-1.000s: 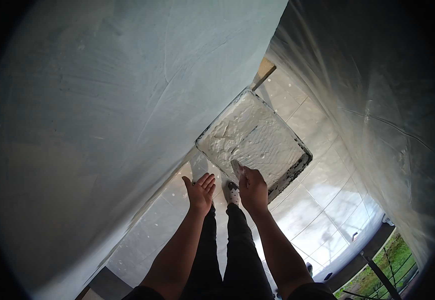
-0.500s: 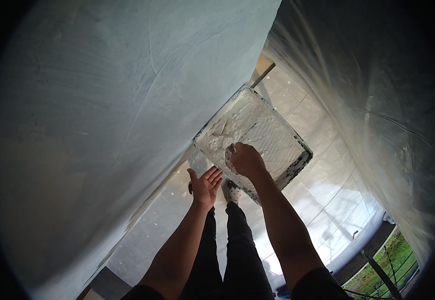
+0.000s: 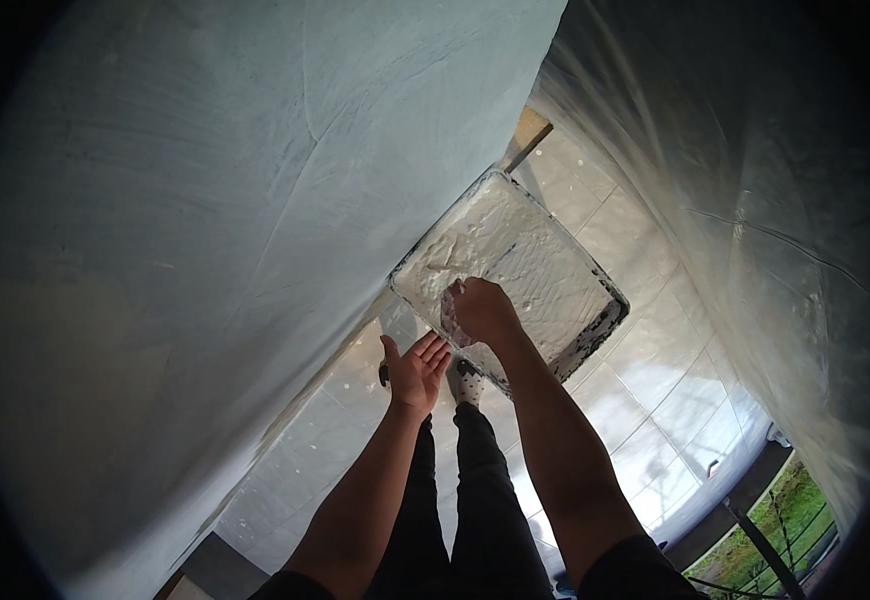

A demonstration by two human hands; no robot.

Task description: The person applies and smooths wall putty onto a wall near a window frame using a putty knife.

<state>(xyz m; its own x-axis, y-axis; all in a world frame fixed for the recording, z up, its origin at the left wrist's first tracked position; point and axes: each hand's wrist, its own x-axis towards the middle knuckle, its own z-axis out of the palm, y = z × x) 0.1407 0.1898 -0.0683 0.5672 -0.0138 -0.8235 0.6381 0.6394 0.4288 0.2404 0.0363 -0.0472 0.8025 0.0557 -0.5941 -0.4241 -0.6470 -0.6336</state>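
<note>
In front of me sits a dark-edged tray (image 3: 610, 312) with a spread layer of whitish paste (image 3: 530, 265), ridged in places. My right hand (image 3: 483, 310) is closed over its near left part, gripping a flat pinkish piece smeared with paste (image 3: 451, 318). I cannot tell what kind of tool that piece is. My left hand (image 3: 419, 374) is open, palm up, with thumb out and fingertips right by the tray's near edge, just below the right hand. Nothing lies in the left palm.
A smooth grey-white wall (image 3: 195, 200) rises along the left. Clear plastic sheeting (image 3: 745, 240) hangs at the right over a tiled floor (image 3: 645, 395). My foot in a spotted sock (image 3: 469, 388) stands below the tray. Railing and grass (image 3: 790, 505) show at lower right.
My right hand has shifted slightly left and up, and the piece in it has turned to show more of its pinkish face. My left hand stays nearly still, open.
</note>
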